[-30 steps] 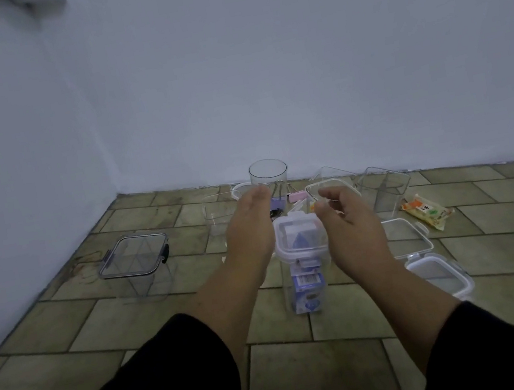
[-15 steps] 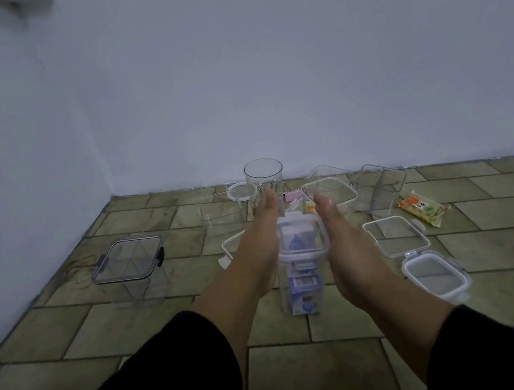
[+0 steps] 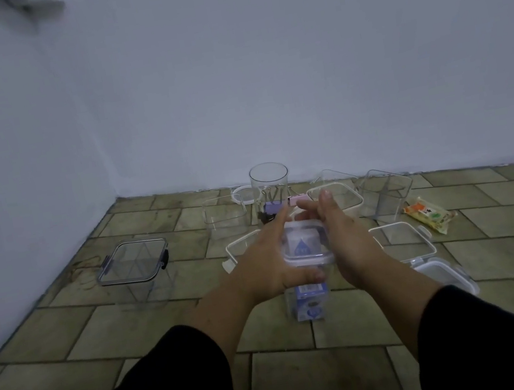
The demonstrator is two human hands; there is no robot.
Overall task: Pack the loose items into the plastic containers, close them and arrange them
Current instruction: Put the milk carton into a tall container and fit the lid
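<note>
A tall clear container (image 3: 309, 308) stands on the tiled floor between my hands, with a blue-and-white carton inside it. Its white-rimmed lid (image 3: 305, 246) sits on top. My left hand (image 3: 260, 262) lies along the lid's left side, with the thumb curled round the front edge. On the right side of the lid rests my right hand (image 3: 344, 238), its fingers straight and pointing away from me.
A closed container with dark latches (image 3: 133, 266) stands at the left. Behind are a round clear cup (image 3: 269, 180), binder clips (image 3: 273, 207) and open containers (image 3: 225, 217) (image 3: 388, 193). Loose lids (image 3: 403, 242) (image 3: 445, 272) and a snack packet (image 3: 429, 215) lie on the right.
Both hands have closed in on the lid from its sides. My left thumb has come round the lid's front edge. The view has tilted slightly.
</note>
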